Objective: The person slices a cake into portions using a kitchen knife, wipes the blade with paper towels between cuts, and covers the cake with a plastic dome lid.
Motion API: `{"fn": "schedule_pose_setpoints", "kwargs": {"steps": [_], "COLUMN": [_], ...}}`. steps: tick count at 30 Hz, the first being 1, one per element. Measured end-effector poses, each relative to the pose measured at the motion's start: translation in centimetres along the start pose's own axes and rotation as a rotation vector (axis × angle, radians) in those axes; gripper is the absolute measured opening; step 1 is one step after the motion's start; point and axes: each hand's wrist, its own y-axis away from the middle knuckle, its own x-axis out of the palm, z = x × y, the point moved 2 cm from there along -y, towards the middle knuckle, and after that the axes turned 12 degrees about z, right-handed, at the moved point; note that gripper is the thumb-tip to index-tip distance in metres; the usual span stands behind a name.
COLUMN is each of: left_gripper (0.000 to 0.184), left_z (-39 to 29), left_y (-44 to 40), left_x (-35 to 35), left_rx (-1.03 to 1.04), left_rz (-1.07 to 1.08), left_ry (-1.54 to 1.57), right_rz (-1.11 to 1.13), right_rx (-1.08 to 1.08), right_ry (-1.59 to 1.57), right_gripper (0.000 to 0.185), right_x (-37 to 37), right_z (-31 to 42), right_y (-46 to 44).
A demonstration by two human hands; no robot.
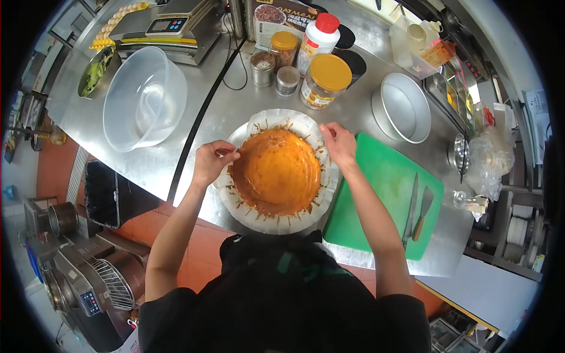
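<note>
Item one, the grips: our left hand point(213, 160) pinches the left edge of the baking paper point(299, 121) between thumb and fingers. Our right hand point(339, 144) grasps the same sheet at its upper right, fingertips closed on the rim. Both forearms are bare below dark short sleeves.

Item two: one round cake point(279, 170), amber-brown, glossy, lying in the middle of the paper between our hands. The sheet spreads around it, pleated and streaked brown, upon a round, pale base point(331, 187) near the counter's front edge.

Item three, to our right: one green cutting board point(368, 194), bearing a long knife point(412, 203) and a wooden-handled spatula point(422, 213) side by side. Beyond it, one round metal pan point(402, 109), its open side towards us.

Item four, beyond the cake: a large yellow-lidded jar point(325, 82), a red-capped white bottle point(318, 44), and two small metal tins point(262, 69).

Item five, to our left: one clear plastic bowl point(146, 100); past it, a metal bowl of greens point(97, 73) and a digital scale point(166, 25). All stand on the steel counter point(203, 120).
</note>
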Motion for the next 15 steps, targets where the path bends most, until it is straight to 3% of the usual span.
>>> {"fn": "schedule_pose_setpoints", "kwargs": {"steps": [5,7,8,10,15], "left_gripper": [0.011,0.011,0.011,0.012,0.03], "left_z": [1.3,3.8,5.1,7.8,9.2], "left_y": [-0.4,-0.6,-0.7,-1.3,-0.8], "left_x": [0.0,-0.6,-0.4,0.1,-0.1], "left_rx": [-0.003,-0.205,-0.201,-0.308,-0.261], "left_rz": [-0.19,-0.337,-0.337,-0.411,-0.478], "left_ry": [-0.171,-0.244,-0.249,-0.192,0.057], "right_rz": [-0.064,-0.096,-0.123,-0.114,-0.074], "right_rx": [-0.017,-0.007,0.003,0.05,0.212], "right_ry": [-0.061,-0.059,-0.06,-0.052,-0.053], "right_gripper": [0.029,0.028,0.027,0.03,0.043], "right_x": [0.0,-0.4,-0.4,-0.2,0.6], "right_z": [-1.8,-2.5,-2.8,-3.4,-4.5], "right_y": [2.5,3.5,4.1,5.1,8.9]}}
